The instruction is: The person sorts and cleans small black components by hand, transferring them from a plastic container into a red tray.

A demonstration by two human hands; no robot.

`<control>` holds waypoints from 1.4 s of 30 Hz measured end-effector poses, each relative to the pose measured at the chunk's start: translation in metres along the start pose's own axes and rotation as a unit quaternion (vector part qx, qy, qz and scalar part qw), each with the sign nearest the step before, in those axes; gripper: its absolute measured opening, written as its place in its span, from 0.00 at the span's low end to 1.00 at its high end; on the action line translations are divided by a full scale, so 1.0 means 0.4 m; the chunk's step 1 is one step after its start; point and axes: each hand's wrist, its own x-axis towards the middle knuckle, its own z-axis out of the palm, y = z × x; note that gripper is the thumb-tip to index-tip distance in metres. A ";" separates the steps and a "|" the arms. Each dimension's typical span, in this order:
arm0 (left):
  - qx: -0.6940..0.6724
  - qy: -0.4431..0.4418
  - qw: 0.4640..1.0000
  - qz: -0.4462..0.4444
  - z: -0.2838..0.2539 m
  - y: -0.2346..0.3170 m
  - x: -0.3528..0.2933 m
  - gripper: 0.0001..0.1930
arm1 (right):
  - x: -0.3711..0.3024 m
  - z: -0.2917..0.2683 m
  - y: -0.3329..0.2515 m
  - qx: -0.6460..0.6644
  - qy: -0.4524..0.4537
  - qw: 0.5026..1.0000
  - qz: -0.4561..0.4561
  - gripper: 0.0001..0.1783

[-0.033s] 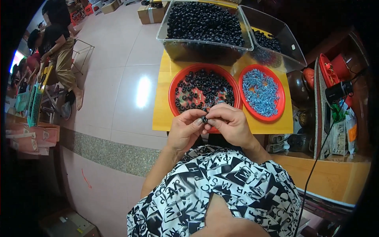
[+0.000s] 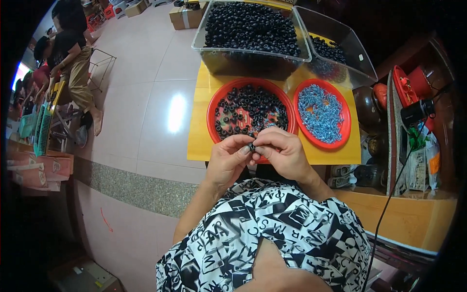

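Just past the near edge of the yellow-topped table, my two hands meet fingertip to fingertip. My left hand (image 2: 227, 159) is closed, its thumb and forefinger pinching a small, round black ring-like part (image 2: 251, 146). From the other side, my right hand (image 2: 286, 155) is closed on the same part with thumb and fingers. Beyond my fingers lies a round red tray (image 2: 211, 114) holding many similar black parts and a few small bluish pieces. To its right, an oval red tray (image 2: 346, 124) holds small, shiny blue-silver pieces too tiny to name.
A clear plastic bin (image 2: 253, 61) heaped with black parts stands behind the trays, beside a second clear bin (image 2: 362, 73) holding fewer. Shelving with jars and a black cable (image 2: 389, 197) is at right. People (image 2: 73, 63) work at far left near a cardboard box (image 2: 186, 18).
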 end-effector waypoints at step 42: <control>-0.059 0.095 0.992 0.051 -0.105 -0.035 -0.019 0.09 | 0.143 -0.018 0.219 -0.371 -0.097 0.917 -0.113 0.05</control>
